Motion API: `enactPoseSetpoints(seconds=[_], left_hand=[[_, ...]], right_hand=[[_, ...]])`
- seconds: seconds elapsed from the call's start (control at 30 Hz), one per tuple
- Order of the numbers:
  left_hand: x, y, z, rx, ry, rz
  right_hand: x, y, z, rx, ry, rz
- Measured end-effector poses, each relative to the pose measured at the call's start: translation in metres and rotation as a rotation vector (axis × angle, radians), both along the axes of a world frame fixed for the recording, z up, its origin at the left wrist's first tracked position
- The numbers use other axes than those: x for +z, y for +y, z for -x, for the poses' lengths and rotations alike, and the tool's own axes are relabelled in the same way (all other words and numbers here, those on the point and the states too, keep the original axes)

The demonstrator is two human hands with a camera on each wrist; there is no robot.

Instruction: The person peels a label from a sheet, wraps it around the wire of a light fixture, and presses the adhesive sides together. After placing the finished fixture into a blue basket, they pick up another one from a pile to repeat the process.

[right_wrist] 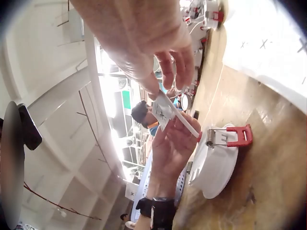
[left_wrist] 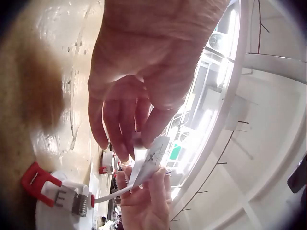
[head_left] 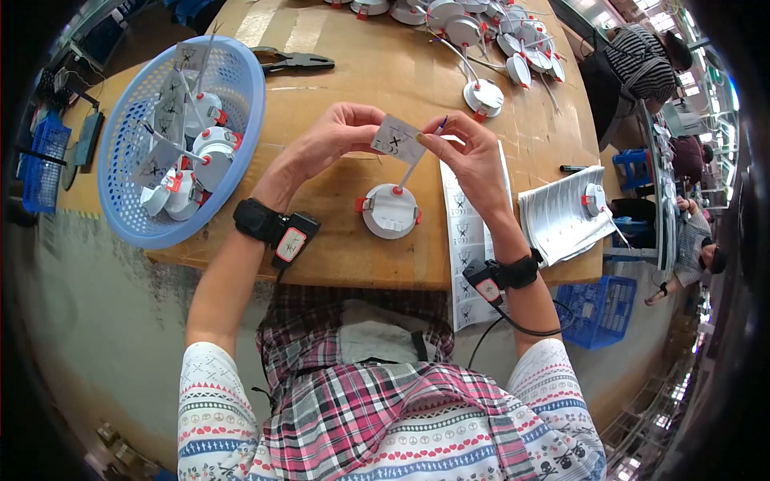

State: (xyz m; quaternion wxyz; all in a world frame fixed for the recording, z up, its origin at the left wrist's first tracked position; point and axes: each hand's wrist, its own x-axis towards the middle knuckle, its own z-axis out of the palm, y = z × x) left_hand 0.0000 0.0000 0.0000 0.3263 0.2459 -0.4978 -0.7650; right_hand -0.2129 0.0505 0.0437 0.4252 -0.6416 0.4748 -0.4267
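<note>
A white round downlight [head_left: 391, 215] with red spring clips lies on the table in front of the body, its cable [head_left: 410, 173] rising from a red grommet. Around the upper cable sits a small white printed label [head_left: 395, 138], standing out to the left like a flag. My left hand [head_left: 341, 135] pinches the label's left end between thumb and fingers. On the other side, my right hand [head_left: 475, 160] pinches its right edge by the cable, and a blue wire tip pokes up there. The left wrist view shows the label [left_wrist: 151, 155] stretched between both hands.
At left, a blue basket [head_left: 255, 120] holds several labelled downlights. Pliers [head_left: 297, 61] lie behind it. Label sheets [head_left: 465, 232] lie by the right forearm, with a stack of sheets [head_left: 553, 220] bearing another downlight [head_left: 593, 199] further right. More downlights [head_left: 513, 40] are heaped at the back.
</note>
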Motion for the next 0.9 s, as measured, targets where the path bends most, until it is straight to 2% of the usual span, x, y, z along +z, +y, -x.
enactPoseSetpoints(seconds=[0.27,0.9], left_hand=[[0.010,0.003,-0.001,0.062,-0.074,0.014],[0.014,0.002,-0.004,0.079,-0.122,0.046]], right_hand=[[-0.002,0.000,-0.002,-0.005,-0.147,-0.116],[0.001,-0.001,-0.004,-0.043,-0.104,-0.112]])
